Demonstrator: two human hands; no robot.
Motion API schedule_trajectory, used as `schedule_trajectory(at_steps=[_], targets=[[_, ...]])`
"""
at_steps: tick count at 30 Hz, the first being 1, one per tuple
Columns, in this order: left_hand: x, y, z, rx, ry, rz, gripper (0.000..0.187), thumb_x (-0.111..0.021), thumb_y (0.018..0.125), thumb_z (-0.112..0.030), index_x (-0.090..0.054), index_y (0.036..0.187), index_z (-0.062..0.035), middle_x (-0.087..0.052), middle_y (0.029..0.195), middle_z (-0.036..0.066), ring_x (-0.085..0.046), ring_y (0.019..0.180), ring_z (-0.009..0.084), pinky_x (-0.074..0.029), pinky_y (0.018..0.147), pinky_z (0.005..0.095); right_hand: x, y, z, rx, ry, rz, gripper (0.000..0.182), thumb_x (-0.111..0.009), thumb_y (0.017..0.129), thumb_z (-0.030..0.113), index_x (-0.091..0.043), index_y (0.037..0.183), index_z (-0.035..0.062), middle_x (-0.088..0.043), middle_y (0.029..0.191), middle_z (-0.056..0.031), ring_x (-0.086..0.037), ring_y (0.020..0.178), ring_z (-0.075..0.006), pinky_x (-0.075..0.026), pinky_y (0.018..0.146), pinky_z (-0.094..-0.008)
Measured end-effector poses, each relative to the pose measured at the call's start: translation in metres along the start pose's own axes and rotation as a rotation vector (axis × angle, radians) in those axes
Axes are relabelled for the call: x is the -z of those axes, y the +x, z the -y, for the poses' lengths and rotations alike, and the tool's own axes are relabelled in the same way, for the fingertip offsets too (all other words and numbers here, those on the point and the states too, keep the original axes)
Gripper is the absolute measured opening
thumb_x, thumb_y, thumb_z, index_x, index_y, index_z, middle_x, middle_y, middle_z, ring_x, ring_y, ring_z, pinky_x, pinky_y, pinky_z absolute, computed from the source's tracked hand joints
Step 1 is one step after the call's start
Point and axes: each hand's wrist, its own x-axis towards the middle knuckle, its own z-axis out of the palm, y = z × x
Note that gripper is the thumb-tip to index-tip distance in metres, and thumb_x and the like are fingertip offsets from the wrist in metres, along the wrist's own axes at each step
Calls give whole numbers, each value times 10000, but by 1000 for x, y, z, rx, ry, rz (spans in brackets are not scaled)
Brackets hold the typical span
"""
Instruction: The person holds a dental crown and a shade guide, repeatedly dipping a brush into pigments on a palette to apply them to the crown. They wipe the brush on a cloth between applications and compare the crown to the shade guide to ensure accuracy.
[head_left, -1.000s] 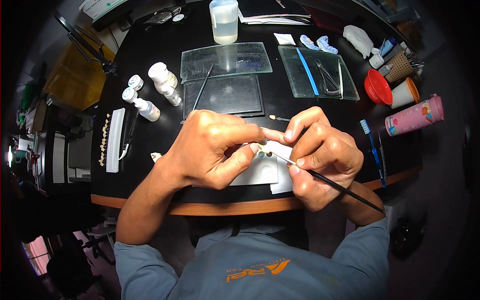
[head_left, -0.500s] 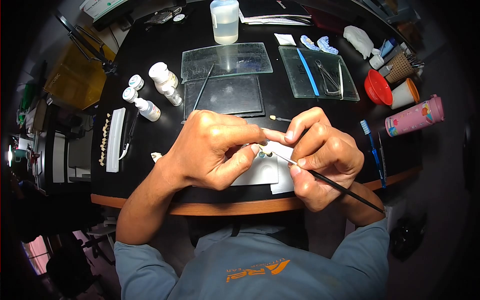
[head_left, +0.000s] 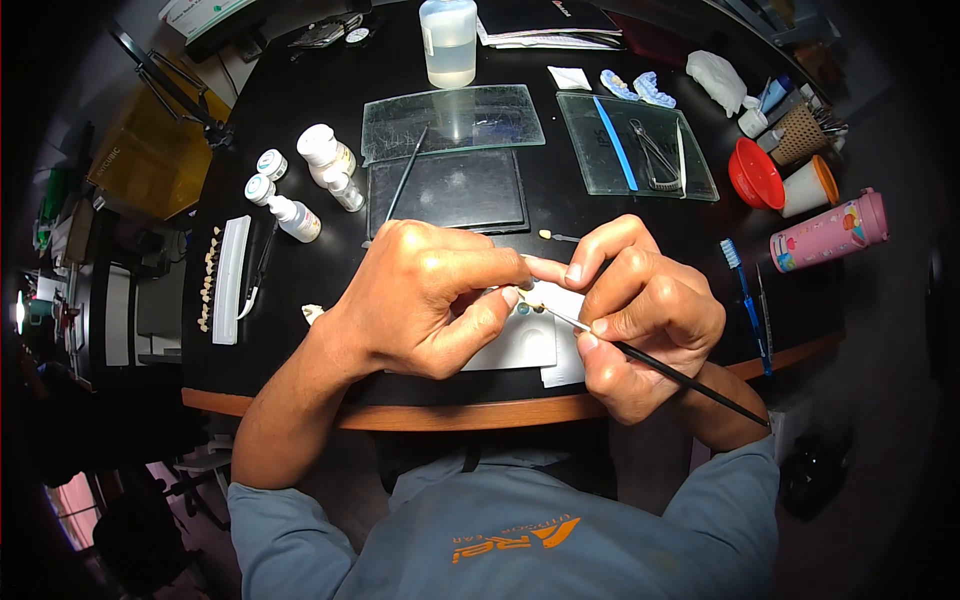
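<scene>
My right hand (head_left: 655,325) pinches a thin brush (head_left: 690,382) with a long black handle between thumb and fingers. Its fine tip points left, right at the fingertips of my left hand (head_left: 430,295). Thumb and index finger of that left hand close on a small tooth-coloured piece (head_left: 523,291), most of which the fingers hide. An outstretched right finger meets the left index fingertip, so the hands touch. Below them lies a white palette (head_left: 515,350) with small dark spots of colour near its top edge.
A black-handled brush (head_left: 408,172) leans across a glass slab (head_left: 505,120) and a dark plate (head_left: 445,195). Bottles (head_left: 297,220) and a row of tooth shade tabs (head_left: 209,280) stand left. At right are a red bowl (head_left: 756,175), a toothbrush (head_left: 745,300) and a pink flask (head_left: 830,232).
My right hand and its brush have shifted very slightly left, with the tip staying close to the left fingertips. My left hand holds almost still.
</scene>
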Motion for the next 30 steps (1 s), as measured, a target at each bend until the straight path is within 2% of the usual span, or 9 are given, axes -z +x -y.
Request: schedule_trajectory(at_steps=[24,27,29,30], targets=[[-1,-1,0,9,-12,-11,308,-643,847,-108,-785,1056,67,-727,778,177,-693,615,289,-547,592,367,1,2,3,-5,1,41,175,-670,628,-82,-592,721,44,-618,700,-58,-654,767,-263,-552,768,-389],[-4,1,-1,-8,-132,-57,285,-633,892,-112,-781,1048,73,-738,788,175,-711,633,272,-572,653,350,5,3,4,14,8,65,173,-679,682,-69,-597,781,48,-622,712,-67,-635,807,-256,-565,789,-392],[-9,0,2,68,-435,-85,259,-601,932,-99,-800,1074,-11,-689,724,110,-616,587,185,-486,589,329,8,3,5,35,9,82,166,-680,757,-40,-587,853,58,-619,726,-74,-597,877,-241,-592,810,-397],[-3,-2,-1,187,-559,14,262,-580,1003,-133,-787,1091,3,-632,676,50,-531,581,108,-420,563,296,6,1,4,40,54,9,205,-723,702,-73,-639,853,35,-665,753,-85,-663,833,-276,-551,814,-400]])
